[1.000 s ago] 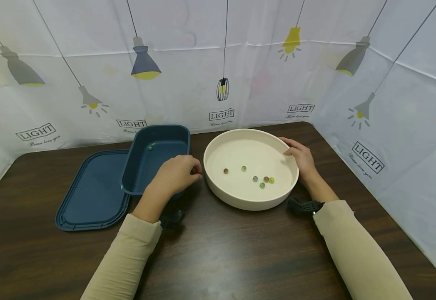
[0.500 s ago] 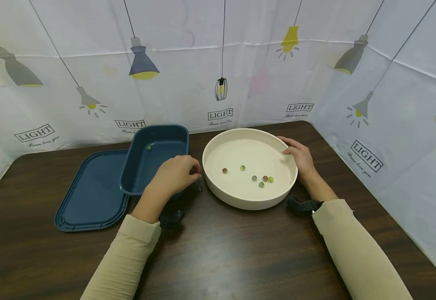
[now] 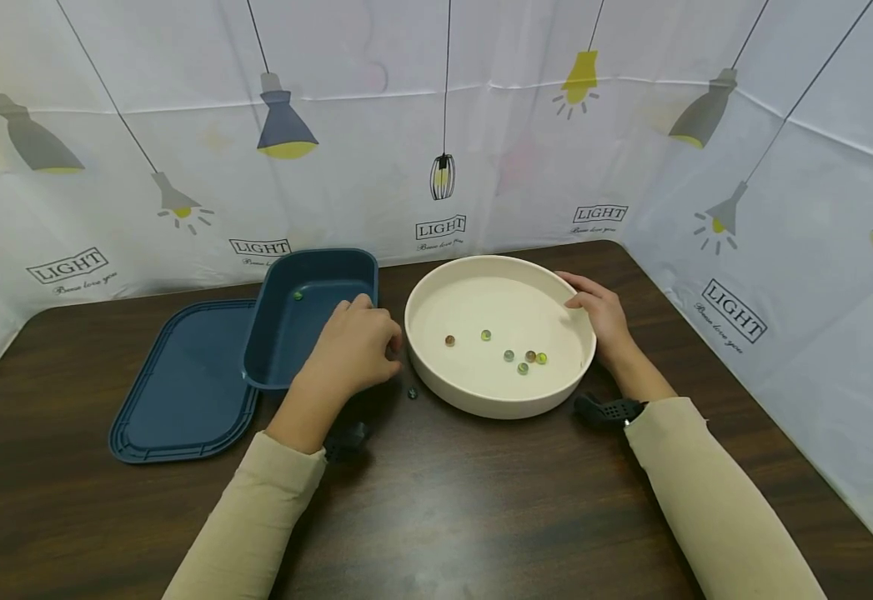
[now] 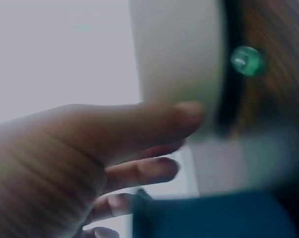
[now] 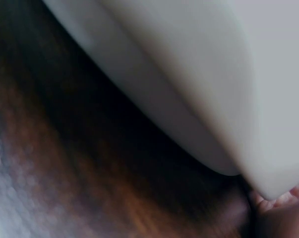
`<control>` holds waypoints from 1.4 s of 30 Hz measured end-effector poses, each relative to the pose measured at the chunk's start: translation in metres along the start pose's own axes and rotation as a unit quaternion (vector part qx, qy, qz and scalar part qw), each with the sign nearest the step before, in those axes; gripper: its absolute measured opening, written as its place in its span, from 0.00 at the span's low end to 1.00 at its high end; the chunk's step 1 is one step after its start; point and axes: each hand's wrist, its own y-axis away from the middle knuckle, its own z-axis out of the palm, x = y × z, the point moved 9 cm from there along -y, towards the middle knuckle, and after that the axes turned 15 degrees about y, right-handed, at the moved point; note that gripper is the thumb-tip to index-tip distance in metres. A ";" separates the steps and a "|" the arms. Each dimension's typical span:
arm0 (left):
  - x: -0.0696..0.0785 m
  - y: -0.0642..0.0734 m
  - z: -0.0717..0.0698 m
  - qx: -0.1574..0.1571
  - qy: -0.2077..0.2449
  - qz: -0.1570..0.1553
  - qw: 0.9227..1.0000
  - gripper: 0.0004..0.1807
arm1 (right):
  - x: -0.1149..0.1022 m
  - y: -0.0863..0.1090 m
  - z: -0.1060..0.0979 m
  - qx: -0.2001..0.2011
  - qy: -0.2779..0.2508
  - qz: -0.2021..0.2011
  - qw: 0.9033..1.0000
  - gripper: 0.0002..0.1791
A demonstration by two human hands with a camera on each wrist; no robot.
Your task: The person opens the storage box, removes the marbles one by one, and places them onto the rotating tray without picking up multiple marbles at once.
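Observation:
My left hand hovers between the blue bin and the round cream tray. In the left wrist view its thumb and loosely bent fingers stand apart with nothing between them. A green glass marble lies on the table beyond the thumb; the head view has this marble just in front of the tray's left side. My right hand grips the tray's right rim, thumb inside and fingers outside. Several marbles sit in the tray, among them a brown marble. One green marble is in the bin.
A flat blue lid lies left of the bin and reaches close against it. The dark wooden table ends at a white printed curtain behind and on the right.
A marble has come out from beneath my left hand and moved across the table toward the front right. The left hand has lifted slightly and loosened. My right hand stays on the tray.

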 end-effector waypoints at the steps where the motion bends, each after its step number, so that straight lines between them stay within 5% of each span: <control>1: 0.005 0.001 0.000 -0.006 -0.007 0.009 1.000 0.07 | -0.001 0.000 0.000 0.000 0.000 -0.002 1.000 0.32; 7: 0.030 0.010 0.012 -0.067 0.005 0.016 0.998 0.11 | -0.003 -0.001 0.002 -0.001 -0.006 -0.006 1.000 0.32; 14: 0.052 0.018 0.020 -0.052 0.003 0.020 0.998 0.16 | -0.004 -0.003 0.004 -0.005 -0.016 -0.007 1.000 0.32; 20: 0.057 0.019 0.045 -0.057 -0.009 0.027 0.998 0.15 | -0.003 -0.003 0.006 -0.009 -0.026 -0.004 1.000 0.32; 25: 0.059 0.018 0.052 -0.063 -0.006 0.031 0.998 0.09 | -0.005 -0.003 0.005 -0.006 -0.020 -0.004 1.000 0.32; 31: 0.057 0.020 0.024 -0.084 0.081 0.022 0.993 0.08 | -0.004 -0.002 0.003 0.000 -0.005 0.001 1.000 0.32; 36: 0.051 0.013 -0.009 -0.019 0.159 0.003 0.987 0.03 | -0.003 -0.001 0.002 -0.002 -0.007 0.000 1.000 0.32; 42: 0.046 -0.010 -0.001 0.032 0.178 0.015 0.983 0.06 | 0.001 0.000 0.001 -0.003 -0.007 0.001 1.000 0.32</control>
